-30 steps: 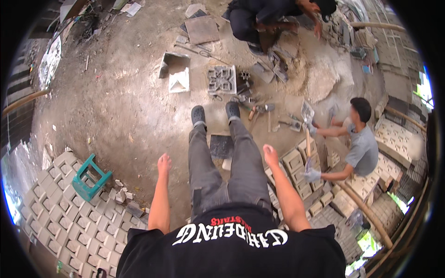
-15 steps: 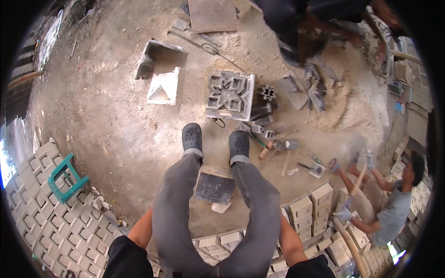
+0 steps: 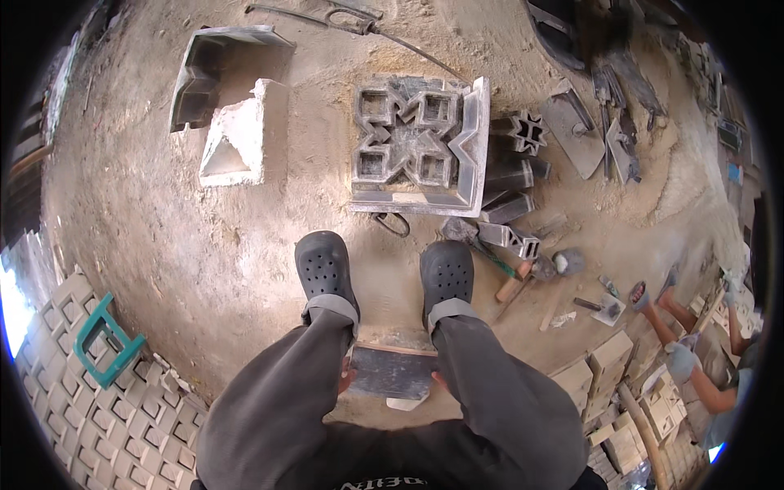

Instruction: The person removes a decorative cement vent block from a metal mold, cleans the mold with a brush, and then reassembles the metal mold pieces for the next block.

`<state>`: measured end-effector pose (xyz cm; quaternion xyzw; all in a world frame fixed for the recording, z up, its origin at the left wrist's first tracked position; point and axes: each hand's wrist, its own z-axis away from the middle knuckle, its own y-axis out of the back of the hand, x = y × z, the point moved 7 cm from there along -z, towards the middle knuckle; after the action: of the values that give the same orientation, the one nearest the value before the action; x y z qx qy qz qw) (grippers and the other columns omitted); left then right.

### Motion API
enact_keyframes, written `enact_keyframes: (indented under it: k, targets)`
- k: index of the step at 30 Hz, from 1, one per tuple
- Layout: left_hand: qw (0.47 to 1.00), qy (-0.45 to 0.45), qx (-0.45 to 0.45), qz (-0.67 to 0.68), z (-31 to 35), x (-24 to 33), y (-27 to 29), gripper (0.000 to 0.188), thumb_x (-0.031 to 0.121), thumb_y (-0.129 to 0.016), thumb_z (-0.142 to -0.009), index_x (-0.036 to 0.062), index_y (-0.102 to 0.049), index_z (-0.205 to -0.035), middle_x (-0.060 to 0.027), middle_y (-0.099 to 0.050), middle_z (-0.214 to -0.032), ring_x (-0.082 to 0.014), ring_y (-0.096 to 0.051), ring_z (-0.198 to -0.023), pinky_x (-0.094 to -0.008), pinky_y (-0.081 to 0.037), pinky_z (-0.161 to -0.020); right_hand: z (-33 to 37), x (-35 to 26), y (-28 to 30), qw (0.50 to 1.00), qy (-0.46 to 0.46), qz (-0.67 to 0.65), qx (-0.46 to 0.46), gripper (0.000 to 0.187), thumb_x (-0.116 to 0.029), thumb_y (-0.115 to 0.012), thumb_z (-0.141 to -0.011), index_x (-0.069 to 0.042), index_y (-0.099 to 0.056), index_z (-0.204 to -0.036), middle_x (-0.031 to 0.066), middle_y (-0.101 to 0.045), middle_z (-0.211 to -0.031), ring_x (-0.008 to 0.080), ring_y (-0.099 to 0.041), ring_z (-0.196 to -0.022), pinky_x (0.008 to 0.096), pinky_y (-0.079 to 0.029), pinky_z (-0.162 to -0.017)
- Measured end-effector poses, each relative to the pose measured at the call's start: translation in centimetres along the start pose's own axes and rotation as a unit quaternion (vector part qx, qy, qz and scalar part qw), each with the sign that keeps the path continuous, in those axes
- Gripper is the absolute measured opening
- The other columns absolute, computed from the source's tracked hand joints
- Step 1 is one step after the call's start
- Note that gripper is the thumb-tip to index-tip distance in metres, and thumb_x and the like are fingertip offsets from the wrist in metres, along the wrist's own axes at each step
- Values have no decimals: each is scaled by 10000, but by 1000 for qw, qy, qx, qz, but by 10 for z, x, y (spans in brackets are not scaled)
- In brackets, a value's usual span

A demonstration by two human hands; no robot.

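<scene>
Between my legs lies a dark, scuffed rectangular board [image 3: 384, 369] with a brownish edge. My left hand [image 3: 346, 378] grips its left end and my right hand [image 3: 440, 381] its right end; only a few fingertips show beside my trouser legs. A pale block [image 3: 406, 403] peeks out under the board's near edge. Ahead of my shoes stands a square metal mould [image 3: 474, 147] with a cross-like pattern and four-sided pockets. A small star-shaped metal piece [image 3: 529, 132] and other metal mould parts [image 3: 508, 238] lie to its right.
An angled metal frame [image 3: 192, 90] and a white block [image 3: 237, 139] lie left of the mould. Hammers [image 3: 567, 261] and a trowel [image 3: 608, 309] rest to the right. Teal stool [image 3: 104, 341] and pale blocks [image 3: 106, 416] stand at left. A gloved co-worker [image 3: 683, 359] works at right.
I have bent lower and my view has come closer to the ground. My hands now show at the board's ends, and the board sits straighter, its far edge visible.
</scene>
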<state>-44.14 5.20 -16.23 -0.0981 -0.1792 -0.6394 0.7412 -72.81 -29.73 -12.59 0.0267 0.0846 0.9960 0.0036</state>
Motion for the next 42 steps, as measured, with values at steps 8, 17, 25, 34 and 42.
enact_keyframes:
  k: [8, 17, 25, 34, 42]
  targets:
    - [992, 77, -101, 3, -19, -99, 21, 532, 344, -627, -928, 10, -479, -1315, -234, -652, -1168, -319, -659, -1064, -438, -515, -857, -18, -31, -12, 999, 33, 36, -10, 254, -280, -607, -884, -51, -647, -988, 137, -706, -878, 272, -679, -853, 385, -512, -760]
    - [985, 59, -112, -115, -56, -104, 90, 442, 324, -647, -908, 100, -562, -1280, -168, -669, -1155, -289, -669, -1019, -420, -518, -852, -34, -96, -8, 986, 111, 121, -38, 209, -257, -605, -888, -60, -640, -950, 115, -715, -887, 260, -685, -845, 374, -517, -748]
    - [934, 22, -131, -331, -45, -54, 249, 381, 306, -665, -891, 181, -635, -1249, -110, -685, -1144, -262, -679, -980, -404, -521, -846, -18, -219, 25, 919, 236, 308, -67, 174, -237, -603, -892, -68, -633, -917, 96, -723, -895, 249, -691, -838, 365, -522, -737]
    - [781, -136, 256, -552, -8, 189, 503, 280, 432, -666, -882, 155, -647, -847, -114, -657, -759, -313, -649, -775, -468, -515, -679, 94, -479, 138, 694, 479, 477, 249, 193, -238, -623, -905, -75, -542, -841, 144, -641, -752, 355, -607, -694, 473, -452, -622]
    - [676, -179, 260, -665, -18, 315, 447, 291, 347, -604, -914, 68, -658, -978, -113, -697, -969, -285, -683, -933, -429, -557, -769, 85, -593, 149, 578, 450, 610, 302, 197, -235, -600, -895, -73, -644, -998, 186, -667, -851, 385, -652, -872, 504, -509, -761]
